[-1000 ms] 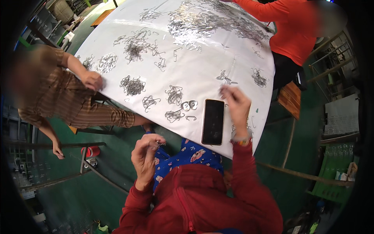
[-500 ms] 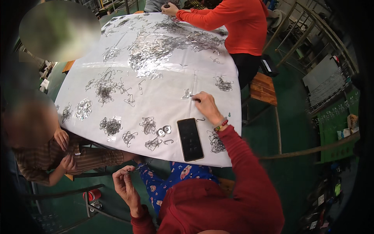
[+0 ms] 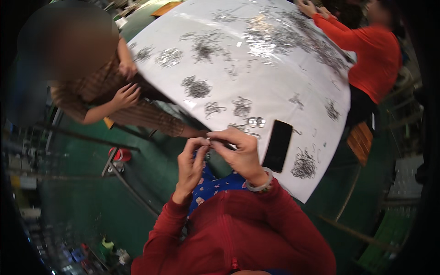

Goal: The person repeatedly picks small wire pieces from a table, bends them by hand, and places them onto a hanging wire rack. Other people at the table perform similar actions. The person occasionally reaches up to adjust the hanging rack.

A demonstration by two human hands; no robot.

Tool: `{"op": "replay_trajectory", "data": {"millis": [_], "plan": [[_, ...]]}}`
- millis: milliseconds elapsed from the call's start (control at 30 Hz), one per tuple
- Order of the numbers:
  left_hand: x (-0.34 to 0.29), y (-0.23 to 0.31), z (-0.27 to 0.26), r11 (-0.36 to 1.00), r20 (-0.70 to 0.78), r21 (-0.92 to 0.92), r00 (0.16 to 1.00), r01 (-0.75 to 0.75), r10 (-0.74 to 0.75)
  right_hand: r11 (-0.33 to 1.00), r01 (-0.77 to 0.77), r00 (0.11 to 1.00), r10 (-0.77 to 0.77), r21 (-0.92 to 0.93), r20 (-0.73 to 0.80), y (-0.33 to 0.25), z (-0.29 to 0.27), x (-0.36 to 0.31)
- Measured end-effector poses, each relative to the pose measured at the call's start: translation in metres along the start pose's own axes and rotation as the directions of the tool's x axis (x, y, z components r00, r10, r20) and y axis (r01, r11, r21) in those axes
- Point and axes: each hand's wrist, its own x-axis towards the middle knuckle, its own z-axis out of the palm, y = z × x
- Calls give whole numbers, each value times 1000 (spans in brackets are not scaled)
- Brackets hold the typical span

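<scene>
In front of my lap, just off the near edge of the white-covered table [image 3: 268,85], my left hand [image 3: 192,165] and my right hand [image 3: 240,149] meet fingertip to fingertip. Both pinch a small metal piece [image 3: 208,139], mostly hidden by the fingers and blurred. Right of my right hand lies a black phone [image 3: 277,146] on the tabletop. Past the phone is a tangled pile of dark wire hooks [image 3: 304,165]. Two round metal discs [image 3: 256,122] sit beyond my right hand, beside another bunch of wire hooks [image 3: 241,106].
More hook piles [image 3: 196,87] and a heap of shiny metal clips [image 3: 263,39] spread over the table. One person in brown stripes [image 3: 153,112] sits at the left; another in an orange top [image 3: 373,59] works at the far right. A wooden stool [image 3: 360,142] and a red container [image 3: 120,155] stand on the floor.
My right hand has left the small silver clips on the table and come back to my left hand, which has moved up and rightward. The whole view has turned and shifted.
</scene>
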Motion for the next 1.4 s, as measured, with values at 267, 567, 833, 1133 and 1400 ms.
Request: {"op": "replay_trajectory", "data": {"millis": [267, 567, 833, 1133, 1400], "plan": [[-1, -14, 2, 993, -39, -93, 997, -68, 64, 972, -199, 980, 194, 128, 49, -2, -1, -1], [-5, -40, 7, 998, -63, -53, 998, -26, 22, 958, -214, 976, 219, 191, -7, 30, 10, -10], [146, -55, 9, 870, -1, 429, 963, -244, 270, 866, -377, 924, 378, 328, 64, 48, 12, -15], [304, -110, 62, 282, 612, 687, 743, -669, 272, 888, -340, 940, 309, 311, 145, 38, 8, -22], [228, -73, 47, 653, 403, 575, 866, -492, 297, 881, -329, 944, 304, 339, 125, 43, 13, -27]]}}
